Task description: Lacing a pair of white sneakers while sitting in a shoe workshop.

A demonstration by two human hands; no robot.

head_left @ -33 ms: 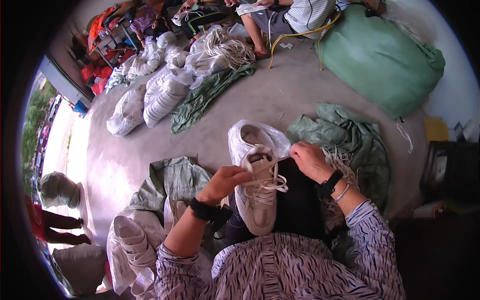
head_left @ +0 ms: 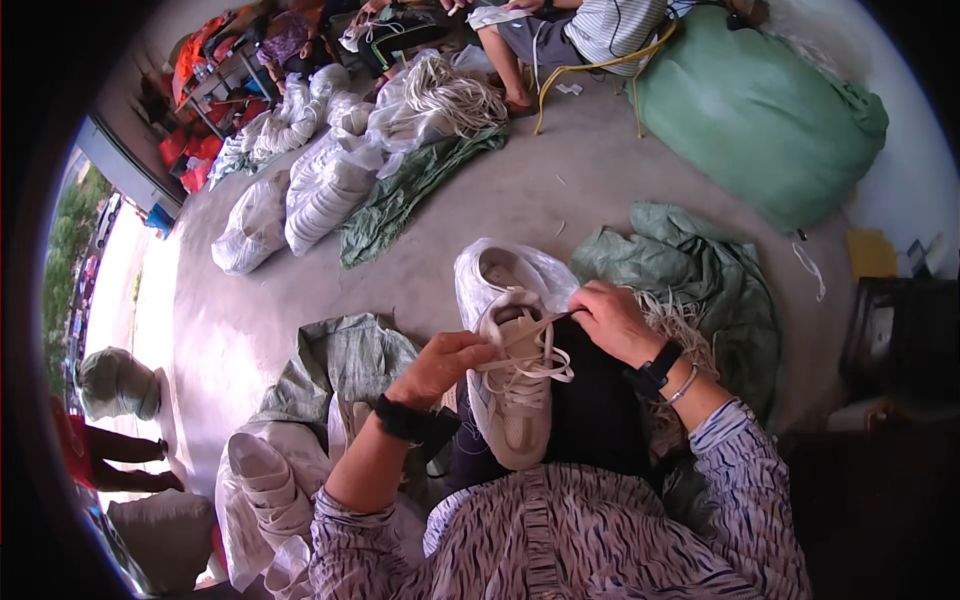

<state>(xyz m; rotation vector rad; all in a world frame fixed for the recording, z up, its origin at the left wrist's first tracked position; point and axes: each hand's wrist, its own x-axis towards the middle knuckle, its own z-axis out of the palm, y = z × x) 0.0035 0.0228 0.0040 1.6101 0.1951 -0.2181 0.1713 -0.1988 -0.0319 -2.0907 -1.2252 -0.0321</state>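
Observation:
A white sneaker (head_left: 515, 385) lies on my lap, toe toward me, its far end still inside a clear plastic bag (head_left: 505, 270). White laces (head_left: 530, 350) cross its eyelets. My left hand (head_left: 440, 365) pinches a lace at the shoe's left side. At the shoe's upper right, my right hand (head_left: 615, 320) holds the other lace end pulled taut. A black band sits on each wrist. A bundle of loose white laces (head_left: 685, 325) lies just right of my right hand.
Clear bags of white shoes (head_left: 320, 190) and a pile of laces (head_left: 450, 95) lie on the concrete floor ahead. A full green sack (head_left: 760, 110) sits far right, an empty one (head_left: 700, 265) nearer. More bagged shoes (head_left: 265, 480) lie at my left. Another person (head_left: 570, 35) sits on a yellow chair.

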